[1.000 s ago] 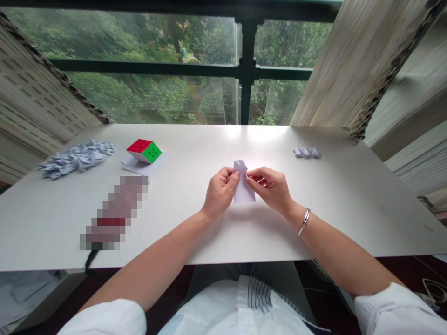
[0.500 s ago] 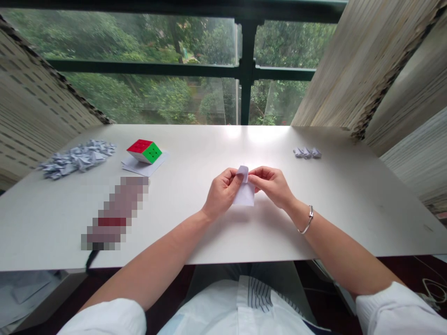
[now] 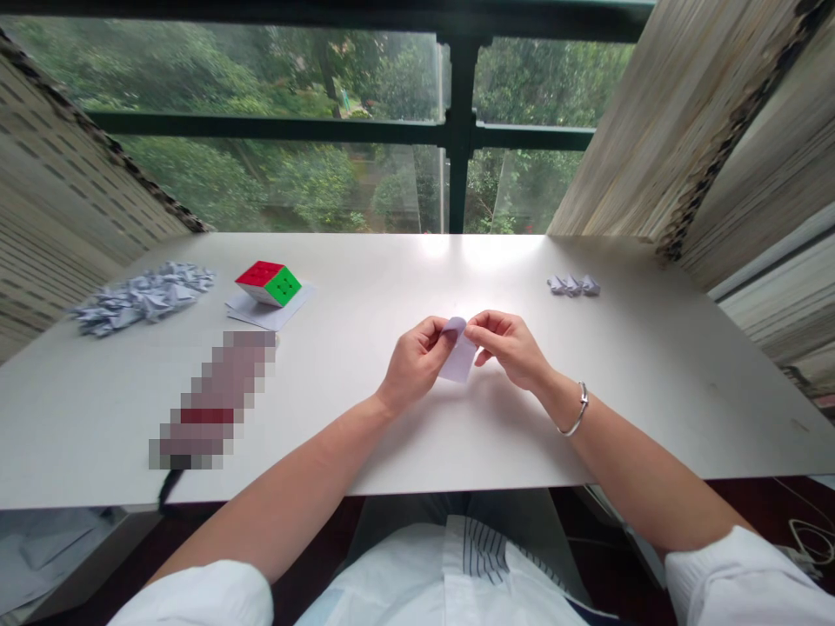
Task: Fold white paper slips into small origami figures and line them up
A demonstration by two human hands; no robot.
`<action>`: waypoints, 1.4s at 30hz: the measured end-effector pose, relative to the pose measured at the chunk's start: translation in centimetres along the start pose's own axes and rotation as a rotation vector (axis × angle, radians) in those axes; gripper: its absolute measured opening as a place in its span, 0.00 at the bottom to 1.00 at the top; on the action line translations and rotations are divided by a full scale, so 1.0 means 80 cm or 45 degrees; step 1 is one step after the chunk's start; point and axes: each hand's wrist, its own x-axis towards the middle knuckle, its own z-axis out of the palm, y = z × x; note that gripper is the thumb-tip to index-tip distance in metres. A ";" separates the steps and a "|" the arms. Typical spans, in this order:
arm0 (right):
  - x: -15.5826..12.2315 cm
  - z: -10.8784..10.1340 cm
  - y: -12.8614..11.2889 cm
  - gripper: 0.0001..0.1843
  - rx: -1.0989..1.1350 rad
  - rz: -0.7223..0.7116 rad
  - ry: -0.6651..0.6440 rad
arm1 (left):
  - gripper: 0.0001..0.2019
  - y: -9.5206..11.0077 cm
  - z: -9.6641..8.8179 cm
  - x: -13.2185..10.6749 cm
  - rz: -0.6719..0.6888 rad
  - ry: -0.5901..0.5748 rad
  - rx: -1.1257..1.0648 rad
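A small white piece of paper (image 3: 459, 358) is held up above the desk between both hands, its upper end curved over. My left hand (image 3: 416, 361) pinches it from the left, thumb across the front. On the other side my right hand (image 3: 511, 348) grips the paper's upper right edge between thumb and fingertips; a silver bracelet circles that wrist. Far to the right lies a short row of folded paper pieces (image 3: 573, 285). A heap of similar folded paper pieces (image 3: 143, 296) rests at the far left.
A puzzle cube (image 3: 269, 283) sits tilted on some flat white paper sheets (image 3: 285, 313). Nearer, a blurred-out flat object (image 3: 212, 396) with a black strap lies on the white desk (image 3: 365, 278). Behind are a window and curtains (image 3: 606, 130).
The paper's top flap, folded down toward me before, now stands more upright and rounded. Its lower end has tilted slightly left. Both hands stay nearly in place.
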 end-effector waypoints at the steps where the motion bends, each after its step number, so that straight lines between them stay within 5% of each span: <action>1: 0.000 0.000 0.000 0.16 0.013 0.007 -0.005 | 0.17 0.001 0.000 0.000 -0.004 0.012 -0.011; 17: -0.003 0.000 -0.007 0.15 0.208 0.091 -0.077 | 0.11 0.001 -0.001 -0.007 0.147 -0.008 -0.103; 42: -0.003 -0.005 0.005 0.10 -0.320 -0.185 -0.132 | 0.16 0.015 -0.020 0.010 -0.306 -0.260 -0.126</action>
